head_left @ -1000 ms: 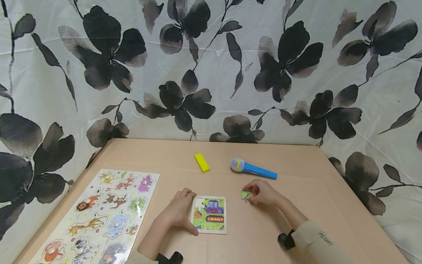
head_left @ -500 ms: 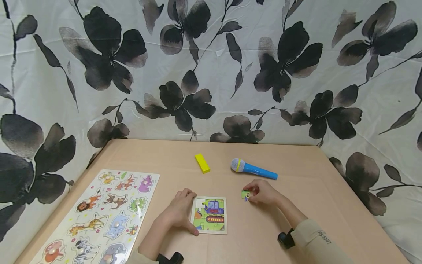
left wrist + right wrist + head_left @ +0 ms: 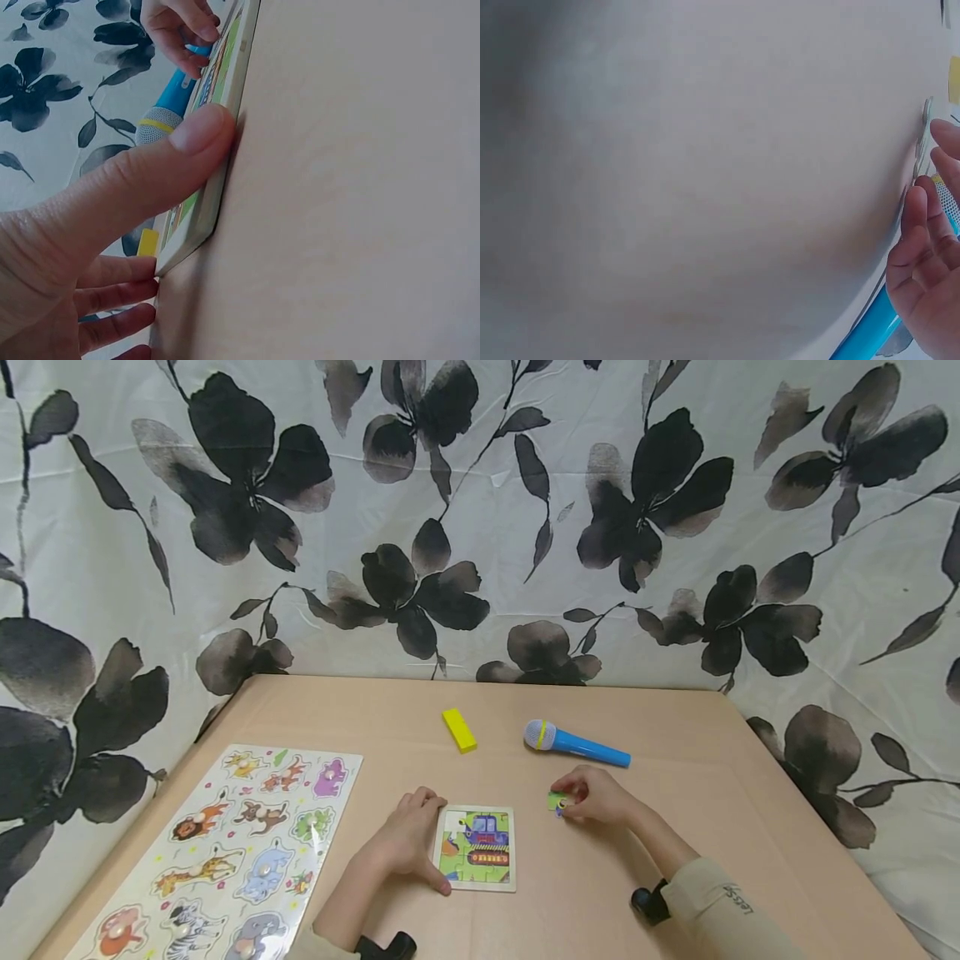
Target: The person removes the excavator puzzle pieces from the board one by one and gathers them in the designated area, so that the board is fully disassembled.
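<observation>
A small square jigsaw puzzle [image 3: 483, 852] in a white frame lies on the table, showing a blue and red tracked vehicle on green. My left hand [image 3: 405, 835] holds the frame by its left side, thumb at the near corner and fingers along the far part. In the left wrist view the thumb [image 3: 199, 135] lies against the frame's rim. To the right of the puzzle, my right hand [image 3: 596, 795] pinches a green puzzle piece [image 3: 555, 802] at the table surface. Seen from the right wrist, the piece [image 3: 924, 139] looks thin and edge-on; its face is hidden there.
Behind the hands lie a yellow block [image 3: 459, 731] and a blue toy microphone [image 3: 577, 744]. A large animal puzzle board [image 3: 247, 843] covers the table's left side. A flowered cloth [image 3: 525, 527] hangs behind the table's [image 3: 750, 827] far edge.
The puzzle piece shifts very slightly under the right fingers, with a bit more of it covered now. The left hand and the framed puzzle stay where they were.
</observation>
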